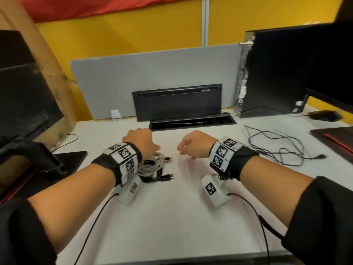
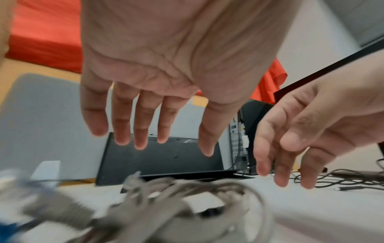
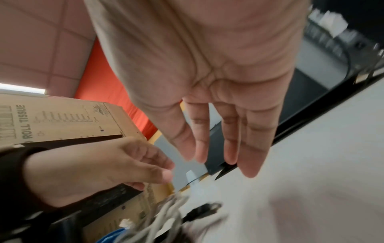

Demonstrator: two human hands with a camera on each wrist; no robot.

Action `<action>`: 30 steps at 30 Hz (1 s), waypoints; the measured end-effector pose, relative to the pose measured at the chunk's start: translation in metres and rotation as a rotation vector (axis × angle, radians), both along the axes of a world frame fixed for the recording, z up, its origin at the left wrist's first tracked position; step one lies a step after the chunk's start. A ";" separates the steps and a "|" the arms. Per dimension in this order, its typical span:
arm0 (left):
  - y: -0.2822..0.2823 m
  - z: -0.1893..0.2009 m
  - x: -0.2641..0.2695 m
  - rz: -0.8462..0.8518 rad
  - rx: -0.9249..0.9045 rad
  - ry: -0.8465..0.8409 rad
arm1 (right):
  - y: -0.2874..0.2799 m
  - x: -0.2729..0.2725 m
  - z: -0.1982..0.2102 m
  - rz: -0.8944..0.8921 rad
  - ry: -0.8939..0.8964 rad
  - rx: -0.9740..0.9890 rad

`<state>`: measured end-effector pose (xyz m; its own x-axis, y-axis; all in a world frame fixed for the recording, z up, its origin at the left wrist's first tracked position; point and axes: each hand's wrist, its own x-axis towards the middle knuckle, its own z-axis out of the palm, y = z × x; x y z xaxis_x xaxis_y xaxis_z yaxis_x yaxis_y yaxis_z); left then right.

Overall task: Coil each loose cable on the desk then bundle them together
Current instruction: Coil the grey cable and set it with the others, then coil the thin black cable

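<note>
Both hands hover over the white desk (image 1: 172, 217) and hold nothing. In the left wrist view the left hand (image 1: 140, 142) has its fingers (image 2: 122, 125) straight and a little spread, palm down. In its own wrist view the right hand (image 1: 193, 143) also shows straight, relaxed fingers (image 3: 249, 148) that lie close together; from the head camera its fingers look loosely curled.

A bundle of coiled cables (image 1: 152, 167), off-white turns lying together with black ones, rests on the desk just below the left hand, at about 5 o'clock from it and at about 8 o'clock from the right hand. No finger touches it as far as I can see. Its long axis goes roughly from 11 o'clock to 5 o'clock, and two black plugs (image 1: 169, 176) stick out of it toward 3 o'clock. In both wrist views the bundle is blurred; a blue part shows at its near side.

A loose black cable (image 1: 277, 146) lies uncoiled in wide loops at 3 o'clock from the right hand, well apart from it, with its free plug end pointing to 3 o'clock.

On the cardboard box (image 3: 68, 120) at the left side I can read "ROLL TISSUE". The square black-and-white markers on the wrist bands (image 1: 223, 153) have small characters beside them, too small to read.

At 12 o'clock from the hands a black keyboard (image 1: 177, 102) leans upright against the grey divider (image 1: 152, 67), its underside toward the person, just behind an open cable slot (image 1: 191, 121) in the desk.
</note>
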<state>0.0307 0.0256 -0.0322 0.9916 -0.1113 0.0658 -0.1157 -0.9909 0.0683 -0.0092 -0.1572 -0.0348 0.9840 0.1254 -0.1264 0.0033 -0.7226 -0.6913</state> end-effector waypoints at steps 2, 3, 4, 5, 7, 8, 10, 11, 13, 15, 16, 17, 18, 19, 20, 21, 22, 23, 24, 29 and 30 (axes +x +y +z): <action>-0.019 0.004 -0.004 -0.091 -0.036 -0.037 | -0.026 -0.002 0.006 -0.025 -0.036 -0.234; -0.030 0.006 -0.008 -0.146 -0.073 -0.037 | -0.041 -0.004 0.008 -0.052 -0.057 -0.346; -0.043 0.007 -0.012 -0.204 -0.115 -0.028 | -0.055 -0.006 0.009 -0.078 -0.076 -0.442; -0.056 0.009 -0.017 -0.263 -0.154 -0.011 | -0.070 -0.009 0.009 -0.106 -0.087 -0.517; -0.081 0.009 -0.026 -0.379 -0.207 0.036 | -0.098 -0.015 0.010 -0.149 -0.061 -0.654; -0.094 0.008 -0.029 -0.433 -0.218 0.060 | -0.110 -0.019 0.011 -0.155 -0.022 -0.732; -0.116 0.006 -0.034 -0.508 -0.222 0.107 | -0.134 -0.027 0.014 -0.145 0.076 -0.878; -0.126 0.004 -0.036 -0.528 -0.227 0.126 | -0.146 -0.031 0.015 -0.140 0.116 -0.922; -0.143 0.001 -0.038 -0.553 -0.239 0.152 | -0.169 -0.040 0.017 -0.141 0.171 -0.929; -0.158 -0.001 -0.041 -0.573 -0.242 0.163 | -0.187 -0.048 0.021 -0.158 0.199 -0.875; -0.165 -0.001 -0.042 -0.583 -0.247 0.168 | -0.194 -0.051 0.022 -0.153 0.200 -0.868; -0.171 -0.001 -0.042 -0.593 -0.257 0.175 | -0.200 -0.053 0.024 -0.139 0.198 -0.880; -0.178 0.000 -0.043 -0.604 -0.266 0.182 | -0.205 -0.054 0.024 -0.117 0.197 -0.907; -0.184 0.001 -0.044 -0.616 -0.274 0.188 | -0.208 -0.054 0.025 -0.098 0.189 -0.932; -0.190 0.001 -0.044 -0.626 -0.286 0.193 | -0.211 -0.055 0.025 -0.092 0.166 -0.930; -0.196 0.002 -0.045 -0.635 -0.309 0.198 | -0.213 -0.055 0.025 -0.096 0.126 -0.904; -0.203 0.002 -0.046 -0.641 -0.342 0.203 | -0.215 -0.056 0.025 -0.095 0.068 -0.862; -0.208 0.002 -0.047 -0.639 -0.382 0.207 | -0.215 -0.055 0.027 -0.091 0.004 -0.798; -0.213 0.003 -0.048 -0.624 -0.428 0.214 | -0.215 -0.053 0.028 -0.083 -0.062 -0.717; -0.219 0.017 -0.042 -0.532 -0.816 0.321 | -0.200 -0.040 0.044 -0.042 -0.357 -0.399; -0.215 0.023 -0.039 -0.504 -0.919 0.330 | -0.196 -0.036 0.047 -0.049 -0.408 -0.356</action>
